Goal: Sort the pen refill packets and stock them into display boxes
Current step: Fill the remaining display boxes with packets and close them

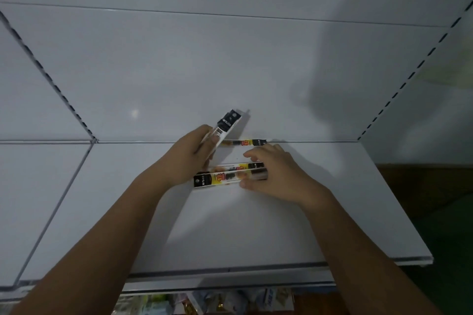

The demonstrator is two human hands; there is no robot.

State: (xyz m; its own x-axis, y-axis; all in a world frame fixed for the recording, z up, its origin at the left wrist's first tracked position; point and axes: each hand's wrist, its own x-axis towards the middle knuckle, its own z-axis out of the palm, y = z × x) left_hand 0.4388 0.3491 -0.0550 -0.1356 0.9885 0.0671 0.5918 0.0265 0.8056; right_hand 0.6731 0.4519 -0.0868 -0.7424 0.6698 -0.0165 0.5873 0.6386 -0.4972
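Observation:
My left hand (195, 152) grips a long white refill packet (225, 126) with a black top, tilted up and to the right above the white shelf (230, 225). Two more packets (225, 175), white with yellow and black print, lie side by side flat on the shelf. My right hand (273, 171) rests on their right end, fingers over the top and thumb at the near edge. Another packet (243, 142) lies along the back edge of the shelf, against the wall panel.
White back panels (204, 71) rise behind the shelf, with slotted uprights (46, 71) at left and another slotted upright (409, 74) at right. The shelf's front edge (230, 270) runs below my arms. Assorted goods (204, 302) show on a lower shelf. A dark floor lies to the right.

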